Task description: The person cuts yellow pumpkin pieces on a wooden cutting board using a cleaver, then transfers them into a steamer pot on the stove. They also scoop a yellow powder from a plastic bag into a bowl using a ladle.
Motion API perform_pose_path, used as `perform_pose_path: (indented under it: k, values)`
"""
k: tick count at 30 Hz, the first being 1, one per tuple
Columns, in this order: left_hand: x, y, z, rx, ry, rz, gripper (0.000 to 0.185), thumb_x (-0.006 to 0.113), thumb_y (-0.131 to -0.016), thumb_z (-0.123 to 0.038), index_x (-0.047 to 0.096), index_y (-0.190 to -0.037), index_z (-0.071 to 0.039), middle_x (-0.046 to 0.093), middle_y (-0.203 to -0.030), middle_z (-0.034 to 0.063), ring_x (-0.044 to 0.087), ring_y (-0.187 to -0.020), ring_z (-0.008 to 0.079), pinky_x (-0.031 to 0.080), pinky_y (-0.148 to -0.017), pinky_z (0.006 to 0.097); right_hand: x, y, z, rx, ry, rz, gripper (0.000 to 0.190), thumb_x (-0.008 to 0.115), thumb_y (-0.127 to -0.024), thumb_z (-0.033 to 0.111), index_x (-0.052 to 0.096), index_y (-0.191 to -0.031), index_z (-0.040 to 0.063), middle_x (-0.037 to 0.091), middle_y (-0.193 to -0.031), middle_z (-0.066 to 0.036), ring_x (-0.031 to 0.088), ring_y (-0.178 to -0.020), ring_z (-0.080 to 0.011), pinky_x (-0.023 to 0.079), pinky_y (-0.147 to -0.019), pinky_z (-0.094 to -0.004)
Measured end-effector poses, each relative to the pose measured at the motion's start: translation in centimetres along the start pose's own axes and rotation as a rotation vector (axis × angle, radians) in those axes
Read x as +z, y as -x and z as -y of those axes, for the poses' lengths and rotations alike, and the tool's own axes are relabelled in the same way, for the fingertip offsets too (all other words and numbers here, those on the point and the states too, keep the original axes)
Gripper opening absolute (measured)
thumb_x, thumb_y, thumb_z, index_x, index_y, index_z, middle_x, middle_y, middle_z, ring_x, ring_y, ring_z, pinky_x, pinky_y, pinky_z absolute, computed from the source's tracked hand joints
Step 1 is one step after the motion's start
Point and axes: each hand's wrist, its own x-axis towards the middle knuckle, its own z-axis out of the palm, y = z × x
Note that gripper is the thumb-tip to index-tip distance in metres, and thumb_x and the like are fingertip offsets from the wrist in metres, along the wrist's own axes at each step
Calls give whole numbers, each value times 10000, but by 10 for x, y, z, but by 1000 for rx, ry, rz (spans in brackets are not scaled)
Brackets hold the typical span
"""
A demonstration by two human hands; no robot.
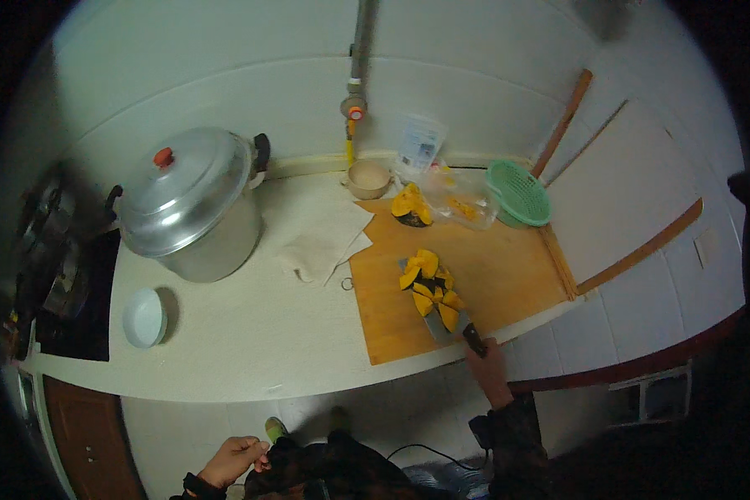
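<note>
My right hand (489,369) grips the dark handle of a kitchen knife (439,330) at the front edge of a wooden cutting board (381,312). Its broad metal blade is largely covered by several orange pumpkin pieces (426,262) with dark rind. Farther back on the board rests a larger pumpkin chunk (411,203), beside a clear plastic bag (475,203) with orange bits in it. My left hand (236,459) is low in front of my body, off the counter, its fingers curled; whether it holds anything small cannot be told.
A large lidded metal pot (206,244) and a pale bowl (145,317) stand on the left. A white cloth (312,253) lies left of the board. Behind are a small beige pot (369,179), a green plastic basket (519,194) and a gas pipe (354,94).
</note>
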Motion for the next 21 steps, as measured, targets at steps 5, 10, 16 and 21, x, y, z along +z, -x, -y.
perform_pose_path:
  k: [5, 10, 16, 21]
  values:
    - [-1, 5, 16, 13, 82, 11, 345, 540, -946, -284, 603, -786, 15, 622, -707, 75, 574, -649, 128, 461, -625, 255, -10, 9, 53, -213, 7, 52, 352, 676, -774, 235, 521, -975, -9, 611, -838, -206, 600, -795, -362, 475, -665, -404]
    - [-15, 21, 31, 31, 156, -5, 344, 547, -944, -289, 604, -781, 9, 621, -707, 66, 573, -647, 117, 455, -612, 239, -21, 25, 140, -327, 172, 129, 351, 683, -762, 229, 529, -977, -1, 624, -804, -209, 628, -763, -380, 482, -638, -428]
    - [-64, 59, 54, 67, 304, -22, 332, 568, -933, -299, 605, -765, -15, 625, -711, 59, 569, -647, 98, 451, -600, 227, -1, 44, 283, -394, 105, 363, 305, 707, -740, 212, 558, -905, 4, 599, -728, -153, 605, -651, -273, 468, -595, -358]
    - [-125, 105, 80, 85, 410, -40, 354, 567, -931, -324, 602, -740, -28, 624, -706, 45, 560, -623, 91, 448, -592, 221, 40, 70, 403, -444, 34, 519, 263, 700, -759, 173, 539, -884, 6, 563, -692, -61, 513, -616, -128, 426, -559, -295]
